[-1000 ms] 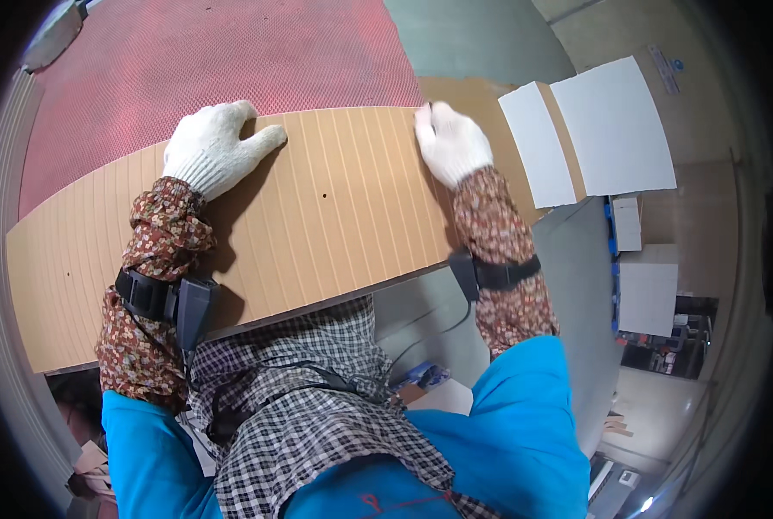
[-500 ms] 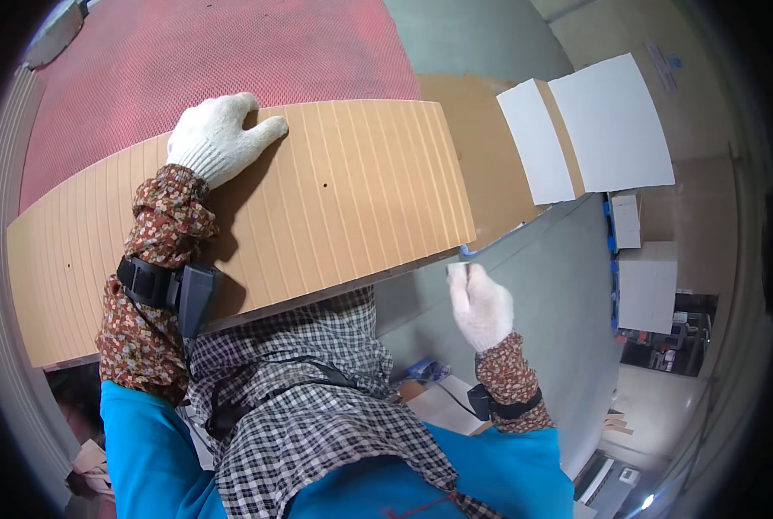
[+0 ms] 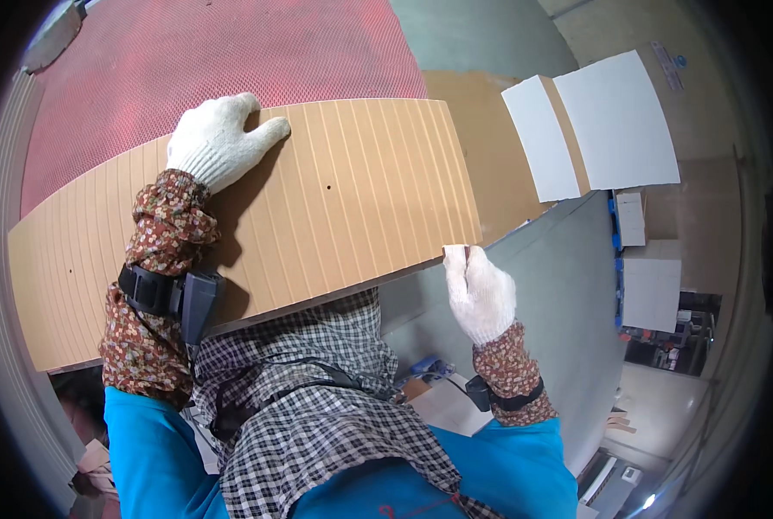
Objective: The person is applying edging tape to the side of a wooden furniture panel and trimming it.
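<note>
and here's the left hand (image 3: 218, 143), white-gloved, planted at the far edge of the ribbed tan panel (image 3: 365, 199), thumb spread well away from the fingers, the palm side turned down. that wide stance looks chosen to steady the board, the fingers reaching the far rim while the thumb lies over its face, so a nudge at the other end shouldn't swing it round. the panel itself stretches across the front of the person, between the checkered apron (image 3: 308, 424) and the red mesh surface (image 3: 308, 56), its grooves running roughly from the near edge to the far one. such a near position seems to keep the front edge within easy reach. over to the right hand (image 3: 481, 294), also gloved, right at the near right corner: thumb and fingers pressed together, tips up against the edge or just beside it. a small dark sliver shows between them, but i can't tell whether it's something pinched or only shadow. keeping the wrist below the edge leaves the panel's face uncovered at that end. farther right, brown cardboard (image 3: 507, 164) extends past the panel's end, with two white sheets (image 3: 618, 121) near its outer side.
</note>
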A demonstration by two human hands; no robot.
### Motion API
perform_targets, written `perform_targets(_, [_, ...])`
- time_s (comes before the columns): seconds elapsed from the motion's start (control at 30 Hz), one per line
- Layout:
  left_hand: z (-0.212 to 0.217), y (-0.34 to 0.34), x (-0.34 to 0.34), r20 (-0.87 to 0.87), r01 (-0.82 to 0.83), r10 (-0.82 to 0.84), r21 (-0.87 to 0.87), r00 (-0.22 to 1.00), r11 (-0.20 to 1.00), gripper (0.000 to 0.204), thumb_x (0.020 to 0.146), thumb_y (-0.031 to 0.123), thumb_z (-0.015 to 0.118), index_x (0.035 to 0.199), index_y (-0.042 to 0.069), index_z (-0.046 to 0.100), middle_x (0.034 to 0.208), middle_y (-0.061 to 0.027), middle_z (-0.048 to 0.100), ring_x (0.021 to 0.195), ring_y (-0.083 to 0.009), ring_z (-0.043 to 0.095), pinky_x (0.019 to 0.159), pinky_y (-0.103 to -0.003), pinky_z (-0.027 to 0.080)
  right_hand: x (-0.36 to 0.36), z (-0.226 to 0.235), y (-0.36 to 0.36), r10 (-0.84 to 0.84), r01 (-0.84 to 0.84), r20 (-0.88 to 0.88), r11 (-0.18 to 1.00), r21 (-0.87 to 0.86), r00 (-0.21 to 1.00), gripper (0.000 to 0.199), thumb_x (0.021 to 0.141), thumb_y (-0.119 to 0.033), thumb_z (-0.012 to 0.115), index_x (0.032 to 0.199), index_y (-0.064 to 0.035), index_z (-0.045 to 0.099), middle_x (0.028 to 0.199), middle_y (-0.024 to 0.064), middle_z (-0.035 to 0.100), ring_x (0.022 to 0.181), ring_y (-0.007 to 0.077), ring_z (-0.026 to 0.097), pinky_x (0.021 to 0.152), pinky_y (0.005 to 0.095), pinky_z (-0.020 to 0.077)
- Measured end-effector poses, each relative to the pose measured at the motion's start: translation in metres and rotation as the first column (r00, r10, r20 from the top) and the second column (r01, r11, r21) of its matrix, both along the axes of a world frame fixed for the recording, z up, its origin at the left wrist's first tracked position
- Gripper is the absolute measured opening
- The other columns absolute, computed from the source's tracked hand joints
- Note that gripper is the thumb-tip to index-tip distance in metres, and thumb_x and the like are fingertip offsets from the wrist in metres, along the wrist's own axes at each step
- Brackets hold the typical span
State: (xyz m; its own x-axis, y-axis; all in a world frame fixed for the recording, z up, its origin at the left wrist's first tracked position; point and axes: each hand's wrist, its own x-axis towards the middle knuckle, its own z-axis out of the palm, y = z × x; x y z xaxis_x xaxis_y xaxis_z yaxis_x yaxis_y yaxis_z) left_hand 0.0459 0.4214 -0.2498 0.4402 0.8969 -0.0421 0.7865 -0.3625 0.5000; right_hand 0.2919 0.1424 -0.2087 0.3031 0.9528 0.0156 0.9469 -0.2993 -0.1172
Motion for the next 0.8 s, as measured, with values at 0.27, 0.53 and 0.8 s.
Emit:
perform_targets(0.27, [0.003,0.013,-0.006,0.015,-0.018,0.018,0.015,1.000,1.000,0.054,0.092,0.053,0.066,0.101,0.000,0.072,0.086,-0.0179,0.071,0.079,-0.0291,0.072,0.075,-0.043,0.058,0.016,-0.005,0.125,0.016,-0.017,0.049,0.999,0.028,0.999,0.037,0.106,-0.033,0.050,0.088,-0.0034,0.062,0.081,0.0247,0.071,0.076,0.0453,0.070,0.071,0.0552,0.0561])
perform_targets(0.53, [0.009,0.016,-0.017,-0.005,0.003,-0.003,0.044,1.000,0.999,0.056,0.091,0.053,0.065,0.098,-0.001,0.074,0.083,-0.0186,0.073,0.076,-0.0305,0.073,0.075,-0.043,0.059,0.021,0.002,0.238,0.204,-0.199,0.214,0.979,-0.044,0.955,0.036,0.105,-0.031,0.045,0.104,-0.0026,0.066,0.104,0.0290,0.072,0.096,0.0438,0.072,0.079,0.0547,0.0589])
perform_targets(0.8, [-0.015,0.007,-0.022,0.052,0.025,-0.030,0.098,0.998,0.995,0.060,0.090,0.059,0.064,0.100,0.001,0.078,0.082,-0.0164,0.076,0.073,-0.0282,0.075,0.073,-0.041,0.061,0.016,-0.011,0.207,0.151,-0.157,0.125,0.987,0.041,0.981,0.040,0.107,-0.034,0.042,0.101,-0.0011,0.064,0.098,0.0268,0.073,0.092,0.0476,0.071,0.084,0.0562,0.0572])
